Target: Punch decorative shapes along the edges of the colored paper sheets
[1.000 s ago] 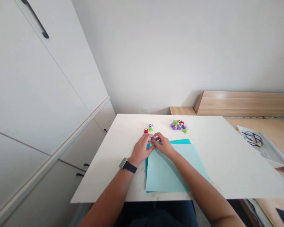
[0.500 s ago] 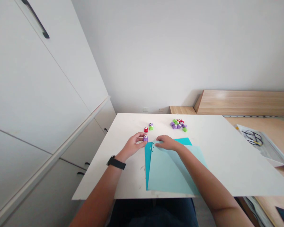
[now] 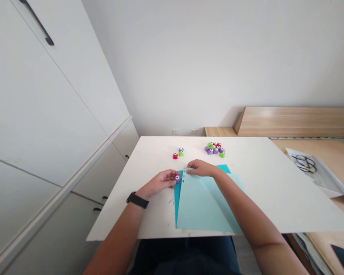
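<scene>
The purple punch (image 3: pixel 177 178) sits at the left edge of the light blue sheet (image 3: pixel 202 202), just beside a short row of small holes (image 3: pixel 183 177) near that sheet's top corner. The left hand (image 3: pixel 159 182) has its grip closed around the punch, fingers curled on it from the left, with a dark watch (image 3: pixel 137 200) on the wrist. Half a second ago this punch was held farther up the bench, beside the top corner of the paper; it now lies nearer the person and against the sheet's edge. A second ago both hands were bunched together over it. The right hand (image 3: pixel 200 169) rests on the top corner of the light sheet, fingers bent down; whether its grip pinches the paper or only presses on it cannot be told. Under the light sheet lies a darker teal sheet (image 3: pixel 177 206), showing as a strip on the left and a corner at the top right. The light sheet is turned askew over it, where a second ago the two lay nearly square. Both sheets lie on the white bench (image 3: pixel 275 191). Farther back stand a red punch (image 3: pixel 175 156) and a green and purple pair (image 3: pixel 181 152), and well to their right a small heap of punches (image 3: pixel 215 149), all in place as before.
</scene>
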Demonstrator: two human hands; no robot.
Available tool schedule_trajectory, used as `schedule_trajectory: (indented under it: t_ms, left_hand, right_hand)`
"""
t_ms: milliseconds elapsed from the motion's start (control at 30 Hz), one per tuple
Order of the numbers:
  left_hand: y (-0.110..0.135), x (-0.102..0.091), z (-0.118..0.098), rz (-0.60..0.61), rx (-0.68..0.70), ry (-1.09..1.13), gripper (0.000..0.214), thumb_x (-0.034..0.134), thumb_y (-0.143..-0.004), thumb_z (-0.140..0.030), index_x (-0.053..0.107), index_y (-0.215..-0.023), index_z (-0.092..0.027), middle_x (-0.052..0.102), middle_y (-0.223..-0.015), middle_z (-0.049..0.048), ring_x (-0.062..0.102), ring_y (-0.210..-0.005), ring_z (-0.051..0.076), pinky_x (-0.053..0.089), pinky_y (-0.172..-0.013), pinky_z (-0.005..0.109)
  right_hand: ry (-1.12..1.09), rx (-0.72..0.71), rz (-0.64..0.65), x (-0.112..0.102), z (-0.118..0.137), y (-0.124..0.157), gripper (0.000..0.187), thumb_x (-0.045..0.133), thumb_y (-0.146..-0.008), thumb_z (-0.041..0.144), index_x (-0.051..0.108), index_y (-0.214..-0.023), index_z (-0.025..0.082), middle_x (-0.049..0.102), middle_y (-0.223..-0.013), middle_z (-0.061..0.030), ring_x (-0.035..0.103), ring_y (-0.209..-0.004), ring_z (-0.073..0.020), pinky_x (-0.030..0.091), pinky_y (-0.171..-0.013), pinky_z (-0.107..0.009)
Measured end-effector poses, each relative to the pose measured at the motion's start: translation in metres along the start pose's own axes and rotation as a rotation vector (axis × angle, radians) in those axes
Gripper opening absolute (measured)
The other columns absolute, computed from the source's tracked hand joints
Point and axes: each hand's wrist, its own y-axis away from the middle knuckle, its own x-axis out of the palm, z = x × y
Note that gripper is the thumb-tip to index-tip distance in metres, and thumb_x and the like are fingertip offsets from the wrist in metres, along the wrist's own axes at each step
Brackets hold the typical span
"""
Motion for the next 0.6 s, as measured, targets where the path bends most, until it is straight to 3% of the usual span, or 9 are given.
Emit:
schedule_trajectory:
  t_ms: [200,333,600]
  left_hand:
    - [0.005,0.001,-0.004,0.055,0.003,-0.012,0.044,0.074,-0.087,-0.035,0.063,-0.126,-0.019,0.066,-0.121,0.0113,0.062,-0.107,0.022,0.052,-0.086,0.033]
    - [0.008,0.001,-0.006,0.031,0.003,-0.010,0.049,0.074,-0.086,-0.036,0.058,-0.130,-0.023,0.064,-0.125,0.0115,0.062,-0.108,0.023,0.052,-0.083,0.032]
    - [0.008,0.004,-0.011,0.070,0.008,-0.073,0.041,0.070,-0.089,-0.041,0.058,-0.123,-0.022,0.064,-0.117,0.0101,0.061,-0.104,0.022,0.054,-0.077,0.030]
  right_hand:
    - [0.015,0.000,-0.011,0.002,-0.001,-0.005,0.024,0.063,-0.088,0.037,0.068,-0.083,0.014,0.064,-0.076,-0.0004,0.054,-0.070,-0.0137,0.036,-0.064,-0.024]
    - [0.004,-0.001,-0.021,0.002,-0.002,-0.004,0.024,0.064,-0.088,0.037,0.068,-0.083,0.014,0.063,-0.075,0.0002,0.053,-0.069,-0.0132,0.035,-0.063,-0.023]
    - [0.034,-0.021,-0.019,0.006,-0.008,0.000,0.025,0.064,-0.089,0.039,0.069,-0.087,0.014,0.062,-0.074,0.0013,0.051,-0.068,-0.0121,0.034,-0.064,-0.023]
